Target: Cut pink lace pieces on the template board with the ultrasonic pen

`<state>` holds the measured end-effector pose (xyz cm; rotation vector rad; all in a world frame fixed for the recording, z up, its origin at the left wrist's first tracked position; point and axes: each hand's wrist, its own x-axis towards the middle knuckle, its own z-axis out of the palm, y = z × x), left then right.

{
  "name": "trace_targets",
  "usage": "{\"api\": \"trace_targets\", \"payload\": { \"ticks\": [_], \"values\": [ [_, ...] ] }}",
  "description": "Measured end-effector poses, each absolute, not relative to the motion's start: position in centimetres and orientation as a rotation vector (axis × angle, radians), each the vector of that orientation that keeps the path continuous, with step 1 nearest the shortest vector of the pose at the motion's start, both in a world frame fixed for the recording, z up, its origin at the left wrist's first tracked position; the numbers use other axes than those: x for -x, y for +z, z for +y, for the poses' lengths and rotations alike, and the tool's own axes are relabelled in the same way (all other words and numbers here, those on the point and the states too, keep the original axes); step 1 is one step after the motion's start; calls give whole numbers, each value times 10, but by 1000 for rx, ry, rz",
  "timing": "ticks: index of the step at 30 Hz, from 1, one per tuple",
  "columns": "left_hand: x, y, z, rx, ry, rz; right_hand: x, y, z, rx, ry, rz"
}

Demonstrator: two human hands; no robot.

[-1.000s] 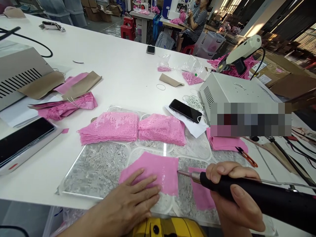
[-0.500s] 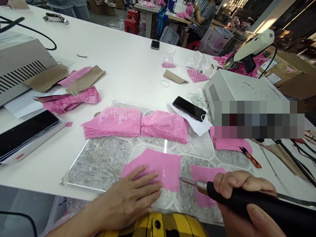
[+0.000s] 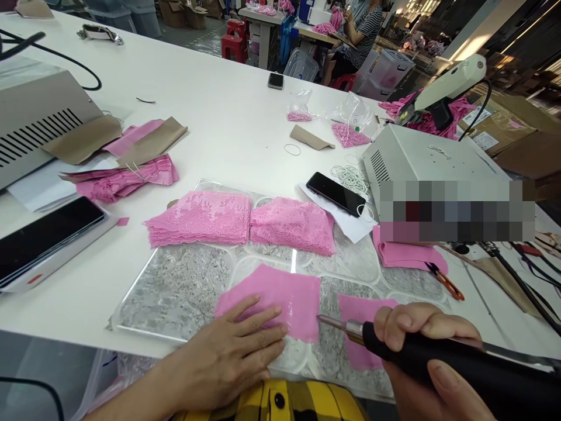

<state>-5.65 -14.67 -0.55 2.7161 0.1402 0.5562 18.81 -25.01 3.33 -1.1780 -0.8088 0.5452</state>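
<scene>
My left hand (image 3: 239, 351) lies flat with fingers spread on a smooth pink fabric piece (image 3: 289, 292), pressing it to a grey marble-patterned tile (image 3: 175, 292). In my right hand (image 3: 421, 339) is a thick black-handled tool with a pointed metal tip (image 3: 346, 327). Its point touches or nearly touches the right edge of that fabric piece. Partly under the tool lies a second pink fabric piece (image 3: 363, 307). Two stacks of pink lace pieces sit side by side on the far part of the tile, a left stack (image 3: 201, 216) and a right stack (image 3: 291, 225).
Orange-handled thread snips (image 3: 447, 282) rest at the right beside folded pink fabric (image 3: 407, 257). A black phone (image 3: 336, 193) lies on white paper. Grey vented boxes stand left (image 3: 44, 117) and right (image 3: 421, 158). At the far left is a larger phone (image 3: 48, 240). A seated person (image 3: 363, 35) works behind.
The tool in my right hand has shifted slightly left, bringing its tip to the fabric's right edge. My left hand stays in place.
</scene>
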Motion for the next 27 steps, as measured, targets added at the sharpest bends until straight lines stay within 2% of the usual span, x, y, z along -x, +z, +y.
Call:
{"api": "trace_targets", "payload": {
  "ticks": [16,27],
  "values": [
    [56,-4,-146,-2747,554,130,-187,34,-256,1135,610,-821],
    [57,-5,-146,-2702,544,133,-185,37,-252,1180,527,-757]
  ]
}}
